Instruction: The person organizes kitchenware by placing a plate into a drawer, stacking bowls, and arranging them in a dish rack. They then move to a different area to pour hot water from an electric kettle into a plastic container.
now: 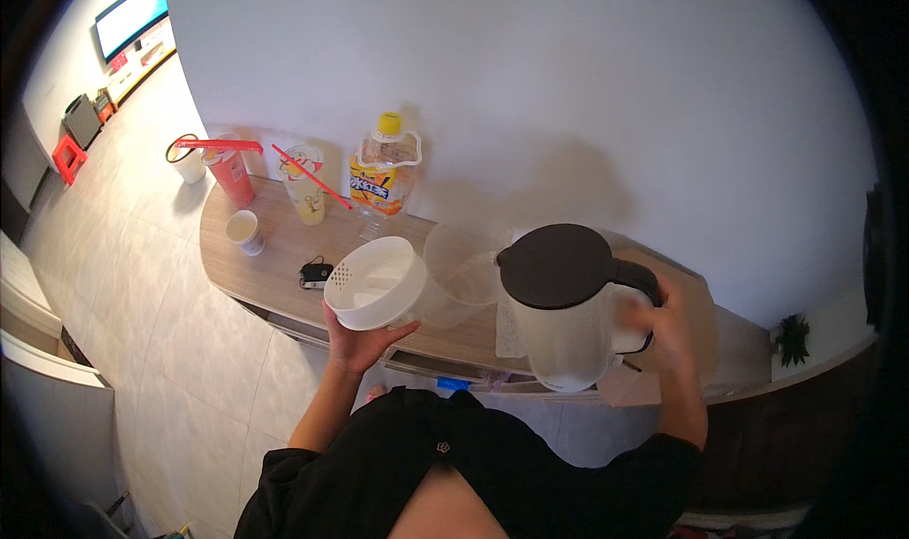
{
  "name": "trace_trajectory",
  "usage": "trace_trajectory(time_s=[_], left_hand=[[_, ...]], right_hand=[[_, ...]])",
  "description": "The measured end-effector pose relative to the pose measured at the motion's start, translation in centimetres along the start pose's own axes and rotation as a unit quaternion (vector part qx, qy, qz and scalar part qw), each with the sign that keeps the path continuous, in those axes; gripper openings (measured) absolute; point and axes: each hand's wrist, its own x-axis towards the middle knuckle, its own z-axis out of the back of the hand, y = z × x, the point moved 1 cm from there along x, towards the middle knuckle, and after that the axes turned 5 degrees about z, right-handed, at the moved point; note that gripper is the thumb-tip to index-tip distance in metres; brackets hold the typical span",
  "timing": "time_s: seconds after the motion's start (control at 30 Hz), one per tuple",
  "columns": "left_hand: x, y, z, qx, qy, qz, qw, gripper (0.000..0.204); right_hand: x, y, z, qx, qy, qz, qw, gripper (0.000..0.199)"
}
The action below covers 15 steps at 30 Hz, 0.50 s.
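My left hand (365, 345) holds a shallow round white plastic strainer bowl (374, 288) from below. It is tilted toward me, and small drain holes show on its left side. My right hand (668, 321) grips the black handle of a large pale jug (559, 335) with a dark round lid (557, 265). The jug looks upright, over the right part of the table, and its lid is on. Between the two stands a clear plastic tub (464, 265), partly hidden by the strainer bowl.
On the wooden sideboard (275, 241) stand a bottle with a yellow cap (388, 170), a pale drink cup (305, 194), a red drink cup (230, 175), a small paper cup (245, 231) and a black key fob (314, 274). A white wall (530, 94) rises behind.
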Motion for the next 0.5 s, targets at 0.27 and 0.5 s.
trace_trajectory(time_s=[0.27, 0.5], left_hand=[[1.3, 1.6, 2.8, 0.003, -0.043, -0.092, 0.995, 0.076], [2.4, 1.2, 2.8, 0.030, -0.075, -0.143, 0.986, 0.079]], right_hand=[[0.8, 0.8, -0.2, 0.000, 0.018, 0.003, 1.000, 0.020], [2.2, 0.9, 0.0, -0.017, 0.039, 0.005, 0.999, 0.018]])
